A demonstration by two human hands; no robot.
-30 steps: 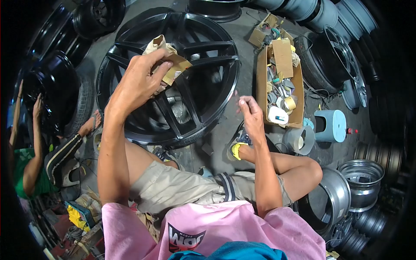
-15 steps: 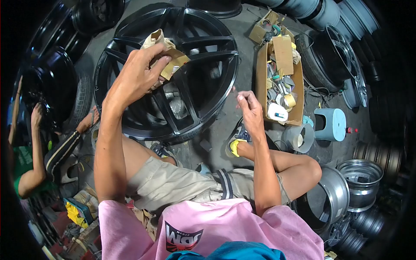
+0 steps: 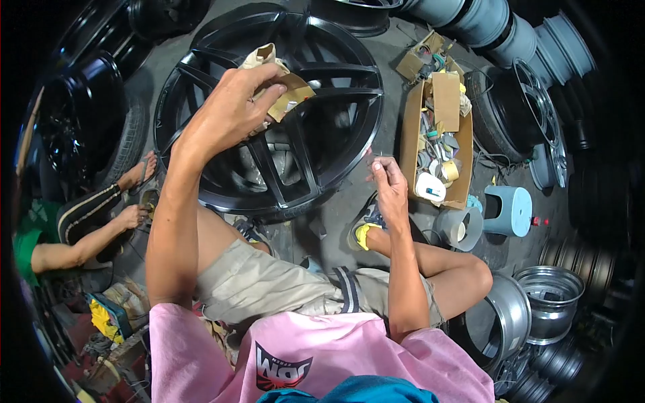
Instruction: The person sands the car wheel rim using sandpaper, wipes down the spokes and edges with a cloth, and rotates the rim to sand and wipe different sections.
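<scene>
My left hand (image 3: 245, 101) is over the black multi-spoke wheel rim (image 3: 304, 154). Its thumb and fingers grip a bent piece of brown cardboard (image 3: 295, 93), with small white and red marks on its face. A crumpled beige piece, cloth or paper (image 3: 261, 55), shows just beyond the knuckles; whether the hand holds it too is unclear. To the right of the rim's edge, my right hand (image 3: 390, 181) is pinched closed around a small thin dark piece (image 3: 377, 157), too small to name. The rim lies face up in front of my knees.
An open cardboard box (image 3: 411, 134) of tape rolls and tools stands at the right, near a light-blue stool (image 3: 514, 211) and a clear bucket (image 3: 470, 228). Silver rims (image 3: 547, 289) lie lower right. Another person's hand (image 3: 134, 216) and foot are at the left.
The view has shifted slightly, and both my hands keep their grips. The other person's raised arm at the left has come down, its hand now near their foot.
</scene>
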